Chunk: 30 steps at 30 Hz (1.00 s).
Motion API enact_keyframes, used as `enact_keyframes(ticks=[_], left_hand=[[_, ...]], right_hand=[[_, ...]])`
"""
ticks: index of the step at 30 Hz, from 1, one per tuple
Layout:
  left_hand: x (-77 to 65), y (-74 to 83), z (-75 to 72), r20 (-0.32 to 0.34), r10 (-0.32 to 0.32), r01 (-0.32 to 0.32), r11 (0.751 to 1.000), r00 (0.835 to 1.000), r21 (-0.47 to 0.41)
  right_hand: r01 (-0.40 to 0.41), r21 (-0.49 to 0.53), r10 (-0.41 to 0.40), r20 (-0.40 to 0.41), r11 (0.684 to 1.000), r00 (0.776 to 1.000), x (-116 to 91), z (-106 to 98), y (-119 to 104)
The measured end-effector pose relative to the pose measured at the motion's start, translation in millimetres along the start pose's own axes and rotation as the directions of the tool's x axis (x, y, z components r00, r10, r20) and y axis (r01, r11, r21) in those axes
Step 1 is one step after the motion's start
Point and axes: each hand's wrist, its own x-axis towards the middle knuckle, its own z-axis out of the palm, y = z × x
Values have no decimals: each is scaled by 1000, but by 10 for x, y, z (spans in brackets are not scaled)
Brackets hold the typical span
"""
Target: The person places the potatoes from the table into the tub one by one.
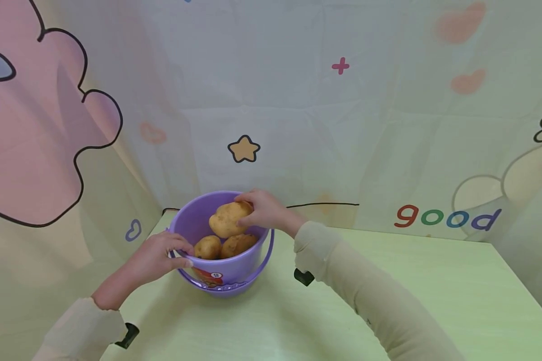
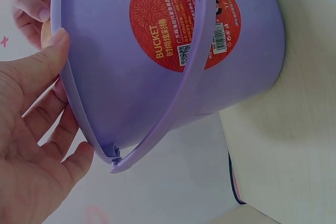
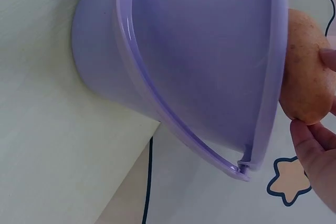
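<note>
A purple bucket (image 1: 235,268) stands on the table, its handle (image 2: 173,106) hanging down in front. Two potatoes (image 1: 208,247) show low inside it. My right hand (image 1: 264,210) grips another potato (image 1: 229,219) at the bucket's mouth, fingers and thumb around its right end. In the right wrist view that potato (image 3: 307,69) shows above the rim. With my left hand (image 1: 160,253) I hold the bucket's rim at its near left side. Seen from the left wrist, the thumb (image 2: 44,59) lies over the rim and the fingers spread along it.
The pale green table (image 1: 388,296) extends to the right of the bucket. Behind it hangs a printed cloth backdrop (image 1: 280,60) with a star, hearts and the word "good". A red round label (image 2: 152,35) is on the bucket's front.
</note>
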Motion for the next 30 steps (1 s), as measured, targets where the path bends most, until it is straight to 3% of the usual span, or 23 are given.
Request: enact_keyframes(ticks=[15, 30], left_hand=[[13, 21, 1, 2, -17, 17, 1000, 1000, 13], [7, 10, 13, -1, -20, 20, 999, 1000, 25]], right_hand=[[-23, 59, 26, -53, 998, 998, 21, 114, 57], [-14, 71, 18, -55, 997, 998, -45, 146, 116]])
